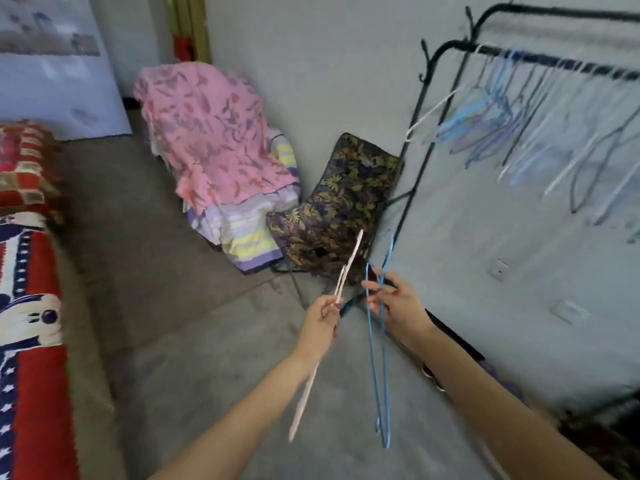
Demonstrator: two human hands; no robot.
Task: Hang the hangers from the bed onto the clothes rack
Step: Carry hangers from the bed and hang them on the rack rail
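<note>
My left hand (320, 323) pinches a pale pink hanger (349, 268), seen edge-on, its lower arm running down past my wrist. My right hand (398, 303) pinches a blue wire hanger (377, 368) that hangs down to about knee height. Both hands are in the middle of the view, close together and left of the black clothes rack (419, 112). Several blue, white and dark hangers (512, 133) hang on the rack's upper bar at the right. The bed (31, 306) with a red, white and blue cover lies along the left edge.
A chair draped in pink flowered cloth (214, 133) over striped fabric stands against the far wall. A dark leaf-patterned folding chair (343, 202) stands beside the rack's left post. Grey concrete floor (194, 341) spreads between the bed and the rack.
</note>
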